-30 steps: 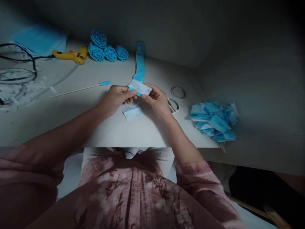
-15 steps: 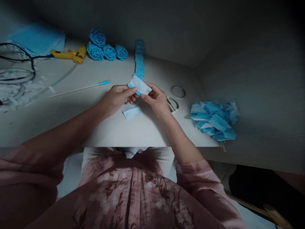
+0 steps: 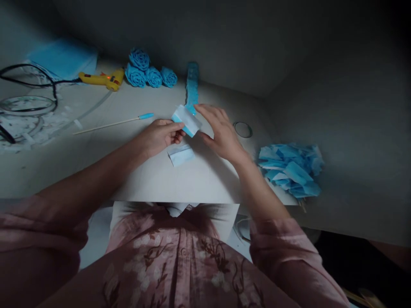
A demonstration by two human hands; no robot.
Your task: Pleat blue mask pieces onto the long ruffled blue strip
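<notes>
My left hand [image 3: 165,134] pinches a folded blue-and-white piece of fabric [image 3: 189,121] at its left edge, above the table. To its right, my right hand [image 3: 221,131] is open, fingers stretched out and thumb apart, close to the piece's right edge. Whether the right thumb touches it I cannot tell. Just below lies another folded pale piece [image 3: 181,155] on the table. A ruffled blue strip [image 3: 192,83] stretches away behind the held piece. Left of my left hand rests a thin stick with a blue tip [image 3: 146,116].
At the back left are a yellow glue gun [image 3: 105,80], several rolled blue flowers [image 3: 140,60] and a stack of blue sheets [image 3: 64,57]. White scraps and cables lie far left. A wire ring [image 3: 243,129] and a blue fabric bunch [image 3: 290,169] are right, by the wall.
My right hand has let go of the folded piece and opened, moving slightly right. It now covers the scissors that showed beside it. My left hand keeps its pinch. The view has shifted a little.
</notes>
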